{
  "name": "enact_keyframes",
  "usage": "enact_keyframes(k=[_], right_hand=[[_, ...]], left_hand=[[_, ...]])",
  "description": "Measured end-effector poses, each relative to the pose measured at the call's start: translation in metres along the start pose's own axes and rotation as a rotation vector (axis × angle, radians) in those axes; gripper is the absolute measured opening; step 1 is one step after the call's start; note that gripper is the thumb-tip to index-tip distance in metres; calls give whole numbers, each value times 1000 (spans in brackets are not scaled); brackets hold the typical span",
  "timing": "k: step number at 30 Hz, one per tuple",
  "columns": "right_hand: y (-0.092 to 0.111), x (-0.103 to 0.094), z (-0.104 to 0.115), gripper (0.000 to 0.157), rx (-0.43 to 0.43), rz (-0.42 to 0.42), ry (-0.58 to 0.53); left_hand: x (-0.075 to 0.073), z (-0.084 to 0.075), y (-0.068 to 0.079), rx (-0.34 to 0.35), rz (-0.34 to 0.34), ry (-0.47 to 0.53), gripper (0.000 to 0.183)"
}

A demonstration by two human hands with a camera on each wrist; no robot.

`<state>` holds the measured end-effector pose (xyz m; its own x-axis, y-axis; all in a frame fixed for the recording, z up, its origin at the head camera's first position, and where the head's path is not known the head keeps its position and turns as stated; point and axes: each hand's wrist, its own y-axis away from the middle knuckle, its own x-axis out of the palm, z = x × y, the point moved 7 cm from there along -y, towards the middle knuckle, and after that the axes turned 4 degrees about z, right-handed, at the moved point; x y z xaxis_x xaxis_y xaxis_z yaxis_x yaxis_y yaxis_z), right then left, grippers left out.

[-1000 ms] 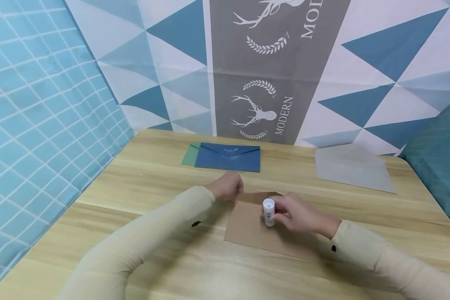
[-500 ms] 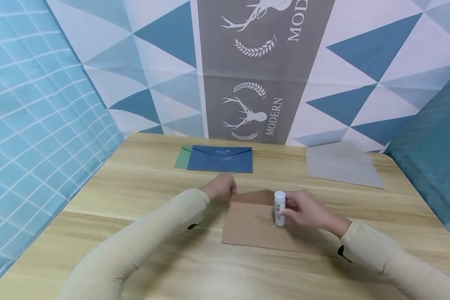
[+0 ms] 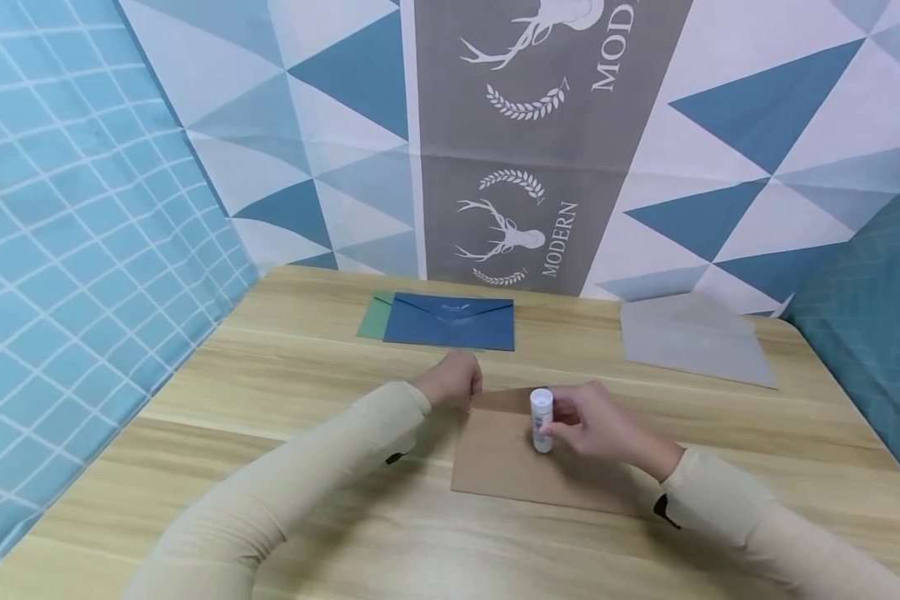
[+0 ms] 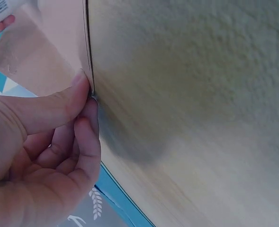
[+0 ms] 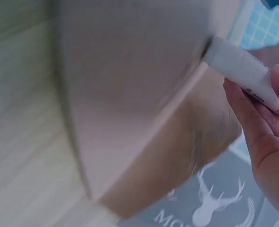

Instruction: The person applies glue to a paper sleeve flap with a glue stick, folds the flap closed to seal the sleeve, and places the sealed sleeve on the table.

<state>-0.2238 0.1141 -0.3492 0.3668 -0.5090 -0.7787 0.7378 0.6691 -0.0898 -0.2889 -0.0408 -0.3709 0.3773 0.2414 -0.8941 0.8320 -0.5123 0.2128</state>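
A brown paper envelope (image 3: 495, 458) lies on the table with its flap (image 5: 177, 151) folded open on the far side. Its upper left corner is pinched by my left hand (image 4: 49, 137), thumb on top and curled fingers beneath. In the head view, my right hand (image 3: 600, 425) grips a white glue stick (image 3: 542, 421) between thumb and fingers and holds it upright over the envelope. From the right wrist view, the tube's lower end (image 5: 220, 52) is right at the paper near the flap's crease. Glossy streaks (image 5: 198, 132) show on the flap.
Behind my left hand lies a blue envelope (image 3: 450, 323), partly covering a green envelope (image 3: 372, 321). A grey envelope (image 3: 697, 342) with its flap up rests at the back right. Patterned cloth (image 3: 517, 167) hangs along the table's back edge.
The glue stick moves right across the envelope, then back left, in my right hand. My left hand keeps its pinch on the corner. The head view shifts slightly.
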Motion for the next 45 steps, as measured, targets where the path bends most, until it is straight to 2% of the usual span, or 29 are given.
enact_keyframes(k=[3, 10, 16, 20, 25, 29, 37, 42, 45], right_hand=[[-3, 10, 4, 15, -17, 5, 18], [-8, 18, 11, 17, -98, -67, 32], [-11, 21, 14, 17, -122, -79, 7], [-12, 21, 17, 15, -132, -74, 47], [-5, 18, 12, 17, -93, -60, 104], [3, 15, 6, 20, -52, -41, 99], [20, 3, -8, 18, -23, 18, 48], [22, -10, -13, 17, -9, -19, 44], [21, -19, -15, 18, 52, -38, 44]], left_hand=[[2, -1, -2, 2, 7, 4, 15], [0, -1, -1, -20, 2, 13, 35], [0, 1, -1, -28, 22, 8, 21], [0, 2, -1, -37, 19, -16, 14], [2, -2, -2, -9, 47, -47, 14], [1, -4, -2, -11, 56, -51, 17], [-2, -1, 0, -10, 49, -65, 13], [-1, 1, -1, -14, 48, -68, 14], [0, -1, -2, -8, 41, -68, 15]])
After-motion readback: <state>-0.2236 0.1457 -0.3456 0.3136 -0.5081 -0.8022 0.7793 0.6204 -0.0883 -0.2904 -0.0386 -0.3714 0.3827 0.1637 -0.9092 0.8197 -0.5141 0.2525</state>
